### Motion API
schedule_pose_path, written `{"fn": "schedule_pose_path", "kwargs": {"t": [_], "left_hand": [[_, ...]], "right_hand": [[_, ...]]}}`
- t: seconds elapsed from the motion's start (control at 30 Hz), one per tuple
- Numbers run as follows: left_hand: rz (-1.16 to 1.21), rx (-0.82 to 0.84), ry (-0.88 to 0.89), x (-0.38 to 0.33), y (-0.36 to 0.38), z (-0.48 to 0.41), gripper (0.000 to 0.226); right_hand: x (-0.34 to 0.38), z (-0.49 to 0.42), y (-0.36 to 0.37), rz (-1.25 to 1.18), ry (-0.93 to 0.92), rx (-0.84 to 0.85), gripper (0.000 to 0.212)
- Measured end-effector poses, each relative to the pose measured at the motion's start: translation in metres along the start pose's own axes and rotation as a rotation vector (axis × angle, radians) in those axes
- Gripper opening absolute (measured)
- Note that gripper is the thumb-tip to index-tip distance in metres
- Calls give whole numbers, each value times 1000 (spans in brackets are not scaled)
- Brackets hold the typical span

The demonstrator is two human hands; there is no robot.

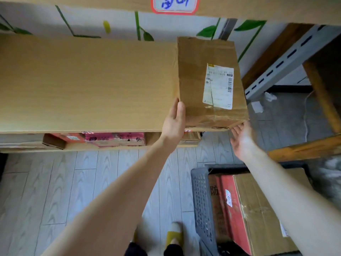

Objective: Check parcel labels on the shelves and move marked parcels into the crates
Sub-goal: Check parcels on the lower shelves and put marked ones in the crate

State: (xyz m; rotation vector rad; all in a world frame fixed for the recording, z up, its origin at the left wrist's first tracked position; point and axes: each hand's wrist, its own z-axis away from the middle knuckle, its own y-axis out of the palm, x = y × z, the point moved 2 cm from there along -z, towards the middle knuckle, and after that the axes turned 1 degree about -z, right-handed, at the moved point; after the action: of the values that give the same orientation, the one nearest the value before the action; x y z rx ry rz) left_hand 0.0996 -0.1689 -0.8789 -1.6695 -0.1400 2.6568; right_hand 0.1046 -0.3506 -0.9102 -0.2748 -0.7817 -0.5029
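The parcel (pixel 206 74), a worn brown cardboard box, stands on the right end of a light wooden shelf board (pixel 83 80). Its near edge comes to the front edge of the board. A white shipping label (pixel 218 85) is stuck on its top face, and clear tape runs across the near side.

The left hand (pixel 174 119) lies against the near left corner of the parcel with the fingers straight, touching its side and not curled around it. The right hand (pixel 241 135) is at the near right corner, palm turned up and fingers stretched out. The fingertips reach the bottom edge, but I cannot tell if they press it.

Above, 1 more board carries a red-framed tag (pixel 174 4) with blue handwriting. Below the main board, pink packets (pixel 114 139) lie on a lower shelf. The wall behind is white with painted green leaves. To the right stands a grey slotted metal rail (pixel 280 63). The floor (pixel 64 191) is pale grey planks. On it, at the lower right, a grey plastic crate (pixel 203 200) holds a red and brown carton (pixel 258 209).
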Motion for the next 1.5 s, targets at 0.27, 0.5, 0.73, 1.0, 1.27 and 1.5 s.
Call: {"fn": "schedule_pose_path", "kwargs": {"t": [0.27,0.5,0.73,1.0,1.27,1.5], "left_hand": [[-167,-132,-129,79,-52,21,21],[-391,-24,-197,186,-80,-28,22],[-420,-31,-85,282,-60,-129,50],[-47,21,-64,327,-37,-183,64],[289,-68,157,313,-42,-154,47],[379,4,301,278,-74,-123,30]], "right_hand": [[-73,11,7,57,65,-145,38],[-179,-53,52,224,51,-250,35],[-229,-168,79,77,-208,-388,54],[-250,-233,81,-26,-367,-383,58],[-264,-219,72,-214,-287,-259,60],[-280,-171,80,-25,-284,84,33]]}}
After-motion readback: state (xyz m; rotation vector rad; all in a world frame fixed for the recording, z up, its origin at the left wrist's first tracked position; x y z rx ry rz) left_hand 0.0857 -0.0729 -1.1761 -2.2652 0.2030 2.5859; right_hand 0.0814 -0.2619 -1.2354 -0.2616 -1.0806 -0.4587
